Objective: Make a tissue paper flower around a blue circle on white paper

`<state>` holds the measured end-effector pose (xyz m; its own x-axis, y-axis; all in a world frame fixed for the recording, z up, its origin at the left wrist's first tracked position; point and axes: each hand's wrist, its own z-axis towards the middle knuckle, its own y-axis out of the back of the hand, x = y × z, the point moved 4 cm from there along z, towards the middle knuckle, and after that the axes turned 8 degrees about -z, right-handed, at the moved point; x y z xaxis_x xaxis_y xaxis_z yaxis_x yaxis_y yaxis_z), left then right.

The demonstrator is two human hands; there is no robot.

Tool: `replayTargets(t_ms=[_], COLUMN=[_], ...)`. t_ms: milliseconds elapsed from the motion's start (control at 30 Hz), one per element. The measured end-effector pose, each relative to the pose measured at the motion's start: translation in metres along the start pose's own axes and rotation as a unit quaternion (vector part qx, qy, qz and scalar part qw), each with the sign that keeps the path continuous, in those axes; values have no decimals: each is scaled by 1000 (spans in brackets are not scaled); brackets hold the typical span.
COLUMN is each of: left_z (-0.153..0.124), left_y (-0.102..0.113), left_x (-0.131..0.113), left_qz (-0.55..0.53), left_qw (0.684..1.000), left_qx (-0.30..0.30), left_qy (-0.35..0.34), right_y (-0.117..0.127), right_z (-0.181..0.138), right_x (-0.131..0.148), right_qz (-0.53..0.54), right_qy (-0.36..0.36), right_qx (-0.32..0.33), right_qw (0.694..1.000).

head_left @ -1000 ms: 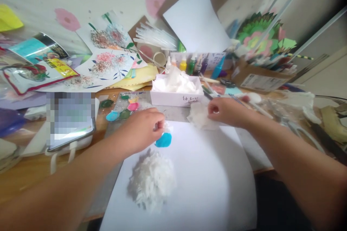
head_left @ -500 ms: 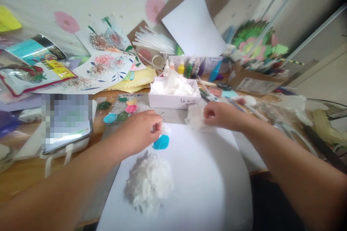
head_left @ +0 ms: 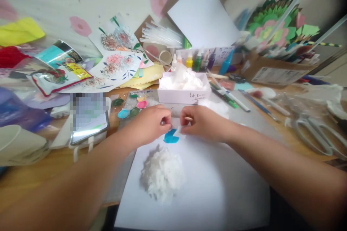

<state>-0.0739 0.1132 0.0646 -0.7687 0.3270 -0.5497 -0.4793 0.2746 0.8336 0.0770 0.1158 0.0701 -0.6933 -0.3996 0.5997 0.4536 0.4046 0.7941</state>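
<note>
My left hand (head_left: 153,124) is closed in a pinch at the top of a white sheet of paper (head_left: 206,180). Close beside it, my right hand (head_left: 204,122) is pinched too. A thin, whitish piece of tissue (head_left: 175,122) shows between the fingertips of both hands. Just below them lies a bright blue patch (head_left: 170,137), partly covered by the pale tissue. Nearer to me on the sheet sits a fluffy, rounded clump of white tissue (head_left: 164,173). Behind my right hand rests more loose white tissue (head_left: 215,107).
A white box (head_left: 184,96) full of tissue stands behind my hands, with paint bottles (head_left: 197,61) beyond. At left are a phone (head_left: 90,122), a paper cup (head_left: 18,146) and blobs of paint (head_left: 141,104). Scissors (head_left: 311,130), pens (head_left: 223,95) and a cardboard box (head_left: 279,70) are at right.
My right hand has moved left, from the loose tissue to beside my left hand. Pale tissue now covers part of the blue patch. The whole view has shifted a little.
</note>
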Motion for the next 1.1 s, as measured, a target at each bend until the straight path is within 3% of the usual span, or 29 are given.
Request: replayTargets(t_ms=[167, 300, 467, 567, 767, 1100], left_z=[0, -1, 0, 0, 0, -1], left_y=[0, 0, -2, -2, -1, 0], left_x=[2, 2, 4, 3, 3, 2], left_qz=[-9, -9, -24, -25, 6, 29], left_qw=[1000, 1000, 1000, 1000, 1000, 999], left_qx=[4, -1, 0, 1, -14, -10], left_qy=[-2, -7, -3, -7, -4, -26], right_y=[-16, -3, 27, 30, 4, -21], right_z=[12, 10, -4, -13, -14, 3], right_x=[-1, 1, 0, 3, 8, 4], right_qz=[-51, -43, 149, 149, 104, 34], right_qy=[8, 14, 66, 99, 65, 42], right_qx=[-54, -84, -114, -123, -84, -117], right_qw=[997, 995, 980, 976, 989, 992])
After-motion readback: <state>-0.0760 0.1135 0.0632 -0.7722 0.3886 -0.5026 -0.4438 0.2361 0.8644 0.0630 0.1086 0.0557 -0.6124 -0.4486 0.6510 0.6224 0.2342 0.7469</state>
